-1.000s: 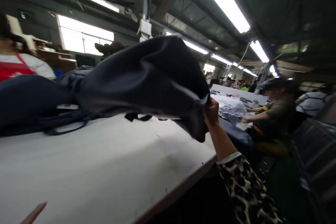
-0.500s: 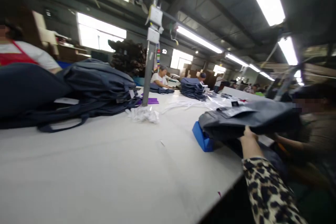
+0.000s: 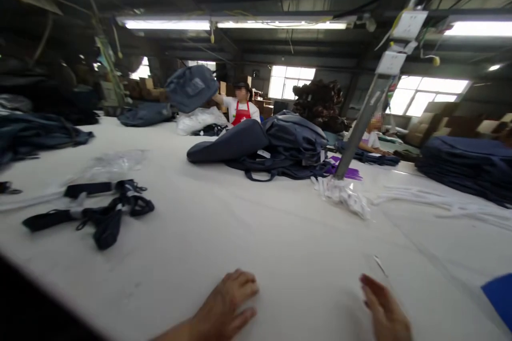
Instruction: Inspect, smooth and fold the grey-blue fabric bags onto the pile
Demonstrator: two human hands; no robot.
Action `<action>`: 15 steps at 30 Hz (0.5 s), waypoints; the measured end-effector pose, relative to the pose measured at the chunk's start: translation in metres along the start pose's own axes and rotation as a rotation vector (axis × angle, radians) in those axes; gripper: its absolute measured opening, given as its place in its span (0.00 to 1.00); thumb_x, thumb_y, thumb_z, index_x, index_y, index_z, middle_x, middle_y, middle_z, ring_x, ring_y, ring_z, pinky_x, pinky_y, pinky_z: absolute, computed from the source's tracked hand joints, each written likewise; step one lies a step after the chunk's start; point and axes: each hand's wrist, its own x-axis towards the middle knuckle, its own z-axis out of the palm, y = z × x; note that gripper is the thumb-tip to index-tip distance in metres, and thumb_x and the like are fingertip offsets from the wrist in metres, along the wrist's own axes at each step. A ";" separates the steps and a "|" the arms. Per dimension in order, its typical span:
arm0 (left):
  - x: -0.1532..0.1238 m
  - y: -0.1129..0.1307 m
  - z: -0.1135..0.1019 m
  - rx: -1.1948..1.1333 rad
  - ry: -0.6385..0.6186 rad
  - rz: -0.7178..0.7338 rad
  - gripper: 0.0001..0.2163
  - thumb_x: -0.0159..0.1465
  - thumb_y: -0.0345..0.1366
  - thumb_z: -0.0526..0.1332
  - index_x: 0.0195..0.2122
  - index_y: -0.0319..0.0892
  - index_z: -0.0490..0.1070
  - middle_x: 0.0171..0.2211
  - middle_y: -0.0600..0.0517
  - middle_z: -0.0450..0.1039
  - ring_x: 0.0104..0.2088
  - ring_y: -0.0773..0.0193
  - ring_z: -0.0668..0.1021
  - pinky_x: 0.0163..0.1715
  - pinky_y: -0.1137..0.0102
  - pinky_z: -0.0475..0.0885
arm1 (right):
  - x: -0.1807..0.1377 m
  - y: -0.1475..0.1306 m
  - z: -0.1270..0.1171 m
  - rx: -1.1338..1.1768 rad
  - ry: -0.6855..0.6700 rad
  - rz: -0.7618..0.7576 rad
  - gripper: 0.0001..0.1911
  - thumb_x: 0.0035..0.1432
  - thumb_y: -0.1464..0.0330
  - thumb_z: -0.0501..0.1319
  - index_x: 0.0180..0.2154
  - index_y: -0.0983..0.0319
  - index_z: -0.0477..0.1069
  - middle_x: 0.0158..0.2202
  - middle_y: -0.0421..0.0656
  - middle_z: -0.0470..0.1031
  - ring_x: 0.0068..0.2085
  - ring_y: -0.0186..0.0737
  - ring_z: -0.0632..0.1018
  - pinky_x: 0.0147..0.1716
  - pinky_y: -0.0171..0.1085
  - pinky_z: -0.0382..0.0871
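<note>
My left hand [image 3: 228, 303] lies flat on the white table [image 3: 248, 234] near its front edge, fingers stretched out, holding nothing. My right hand [image 3: 384, 311] rests a little to the right of it, fingers out and empty too. Both touch bare table. The nearest things are black straps [image 3: 100, 213] to the left and a crumpled white bundle [image 3: 344, 194] ahead right. A pile of dark blue bags [image 3: 276, 146] lies further back in the middle.
A slanted metal pole [image 3: 368, 112] rises from the table by the white bundle. A person in a red apron [image 3: 242, 109] at the far side lifts a dark bag [image 3: 192, 88]. Stacked dark bags [image 3: 468, 168] lie right, a blue object [image 3: 500, 295] at the right edge.
My right hand has let go of the dark bag it carried off to the right. The view has swung left, and both hands now lie empty on the table.
</note>
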 end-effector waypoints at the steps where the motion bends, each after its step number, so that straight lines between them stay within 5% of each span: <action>1: 0.019 -0.010 -0.005 -0.047 -0.018 -0.056 0.14 0.66 0.39 0.59 0.52 0.49 0.71 0.54 0.50 0.72 0.53 0.60 0.74 0.59 0.62 0.65 | -0.007 -0.020 0.032 0.093 -0.097 0.049 0.15 0.67 0.63 0.49 0.43 0.60 0.72 0.37 0.48 0.81 0.35 0.46 0.83 0.29 0.41 0.79; 4: 0.087 -0.060 -0.018 0.008 -0.059 -0.189 0.17 0.66 0.36 0.58 0.56 0.44 0.68 0.59 0.46 0.69 0.59 0.57 0.70 0.60 0.59 0.65 | -0.022 -0.080 0.104 0.103 -0.315 -0.006 0.16 0.63 0.63 0.52 0.45 0.58 0.75 0.44 0.46 0.80 0.45 0.47 0.80 0.43 0.46 0.76; 6: 0.133 -0.102 -0.019 0.097 -0.072 -0.285 0.21 0.66 0.34 0.57 0.62 0.44 0.62 0.65 0.45 0.61 0.63 0.55 0.65 0.63 0.58 0.60 | -0.023 -0.108 0.125 0.008 -0.431 -0.081 0.16 0.61 0.65 0.55 0.48 0.56 0.75 0.51 0.44 0.77 0.52 0.49 0.76 0.49 0.49 0.72; 10: 0.212 -0.176 -0.009 0.148 -0.063 -0.372 0.26 0.66 0.30 0.57 0.66 0.40 0.56 0.68 0.40 0.52 0.64 0.50 0.64 0.63 0.53 0.58 | -0.018 -0.118 0.127 -0.106 -0.525 -0.170 0.16 0.63 0.66 0.55 0.50 0.53 0.73 0.56 0.41 0.74 0.55 0.47 0.73 0.51 0.47 0.69; 15: 0.276 -0.224 0.009 0.180 -0.021 -0.440 0.21 0.68 0.38 0.59 0.61 0.41 0.62 0.62 0.42 0.61 0.57 0.50 0.71 0.55 0.48 0.67 | -0.020 -0.109 0.127 -0.136 -0.485 -0.193 0.15 0.63 0.68 0.56 0.50 0.51 0.72 0.56 0.39 0.73 0.54 0.46 0.73 0.49 0.45 0.68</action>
